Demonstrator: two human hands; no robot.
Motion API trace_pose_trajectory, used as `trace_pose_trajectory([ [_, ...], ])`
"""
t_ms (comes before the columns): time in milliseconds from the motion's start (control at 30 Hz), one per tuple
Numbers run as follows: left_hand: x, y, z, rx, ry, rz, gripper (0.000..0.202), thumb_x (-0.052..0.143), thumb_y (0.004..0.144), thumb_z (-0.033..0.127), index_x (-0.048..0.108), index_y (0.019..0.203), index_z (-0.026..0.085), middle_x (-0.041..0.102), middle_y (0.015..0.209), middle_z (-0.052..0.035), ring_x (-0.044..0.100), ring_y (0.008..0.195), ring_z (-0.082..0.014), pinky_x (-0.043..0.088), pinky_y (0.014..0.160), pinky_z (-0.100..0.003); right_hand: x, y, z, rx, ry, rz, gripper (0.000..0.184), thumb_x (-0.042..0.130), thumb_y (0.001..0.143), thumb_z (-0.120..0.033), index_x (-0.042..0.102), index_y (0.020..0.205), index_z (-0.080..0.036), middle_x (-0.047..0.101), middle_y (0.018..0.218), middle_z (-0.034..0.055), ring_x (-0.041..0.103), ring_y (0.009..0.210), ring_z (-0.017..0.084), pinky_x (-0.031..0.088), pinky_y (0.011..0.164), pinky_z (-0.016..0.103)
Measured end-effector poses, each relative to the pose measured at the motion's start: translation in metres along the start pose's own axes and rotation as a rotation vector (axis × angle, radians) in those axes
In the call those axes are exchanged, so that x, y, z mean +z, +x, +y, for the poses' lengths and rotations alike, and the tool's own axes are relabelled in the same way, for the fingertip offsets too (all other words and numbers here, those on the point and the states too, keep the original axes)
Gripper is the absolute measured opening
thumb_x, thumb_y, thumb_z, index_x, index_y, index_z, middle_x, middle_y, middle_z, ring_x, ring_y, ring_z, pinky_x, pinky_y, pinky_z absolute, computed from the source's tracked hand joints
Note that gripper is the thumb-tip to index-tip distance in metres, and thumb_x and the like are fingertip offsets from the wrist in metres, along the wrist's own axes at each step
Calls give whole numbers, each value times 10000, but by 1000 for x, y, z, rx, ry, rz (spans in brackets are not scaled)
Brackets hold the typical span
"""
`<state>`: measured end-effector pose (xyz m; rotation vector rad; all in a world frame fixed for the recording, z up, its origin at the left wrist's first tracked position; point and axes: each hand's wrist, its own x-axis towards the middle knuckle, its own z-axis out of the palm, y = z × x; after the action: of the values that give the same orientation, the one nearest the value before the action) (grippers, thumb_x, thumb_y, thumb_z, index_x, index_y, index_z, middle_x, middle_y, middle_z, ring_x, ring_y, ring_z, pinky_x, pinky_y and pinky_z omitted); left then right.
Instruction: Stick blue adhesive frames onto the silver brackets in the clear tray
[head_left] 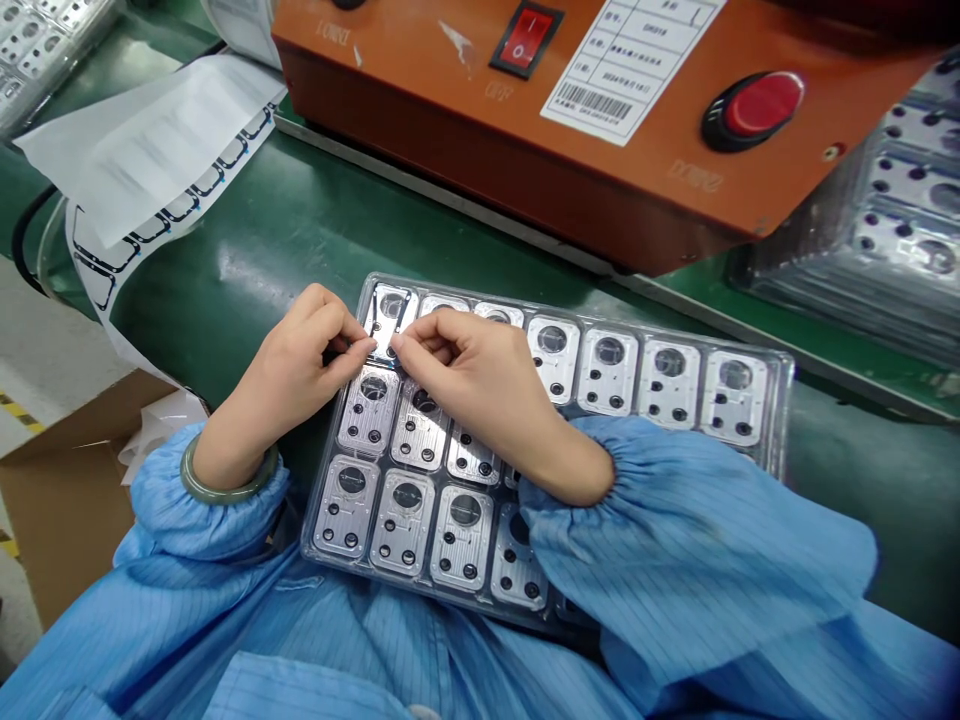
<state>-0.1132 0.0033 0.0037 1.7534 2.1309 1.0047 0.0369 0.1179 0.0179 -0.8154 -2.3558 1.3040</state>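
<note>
A thin black frame-shaped adhesive gasket (375, 312) lies over the silver metal plate (388, 322) in the far-left pocket of a clear plastic tray (784, 410). My left hand (300, 350), with a green bangle at its wrist, pinches the gasket's lower left corner between thumb and forefinger. At the lower right corner, my right hand (480, 375) pinches it too. Whether the gasket fully touches the plate is hard to tell. Rows of similar plates, each with a round window and small dark holes, fill the tray; my right forearm hides some.
Beyond the tray stands an orange machine (465, 150) with a red switch (523, 40) and a red button (765, 105). A sheet of black gaskets (180, 205) with its backing lifted hangs at left. Stacked trays (885, 260) stand right; a cardboard box (67, 500) is below left.
</note>
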Motion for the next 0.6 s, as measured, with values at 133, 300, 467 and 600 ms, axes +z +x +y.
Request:
trace_pose_trajectory([
  [133, -2, 1, 1, -14, 12, -26, 91, 606, 829, 157, 549, 770, 196, 511, 798, -1, 520, 731, -125, 466, 652, -258, -2, -2, 0, -57, -72, 4, 166, 573, 840, -200, 627, 687, -166, 623, 638, -5, 531, 597, 112, 362, 594, 251],
  [300, -2, 0, 1, -25, 16, -37, 93, 609, 829, 169, 545, 768, 198, 512, 797, -2, 524, 745, -132, 477, 667, -260, -5, -1, 3, -70, -127, -20, 135, 580, 845, -211, 642, 731, -175, 626, 661, -3, 533, 620, 121, 352, 600, 256],
  [467, -1, 0, -1, -15, 4, -40, 93, 614, 825, 166, 542, 772, 193, 507, 799, 1, 518, 730, -122, 473, 655, -246, -6, 1, 4, -46, -138, -53, 102, 594, 834, -196, 630, 742, -169, 622, 679, 0, 526, 623, 120, 347, 597, 254],
  [600, -1, 0, -1, -13, 3, -56, 87, 606, 827, 159, 538, 781, 186, 503, 804, 3, 520, 734, -117, 473, 646, -238, -5, 0, 6, -49, -147, -39, 95, 580, 831, -177, 628, 750, -169, 615, 681, -7, 519, 620, 116, 343, 594, 251],
])
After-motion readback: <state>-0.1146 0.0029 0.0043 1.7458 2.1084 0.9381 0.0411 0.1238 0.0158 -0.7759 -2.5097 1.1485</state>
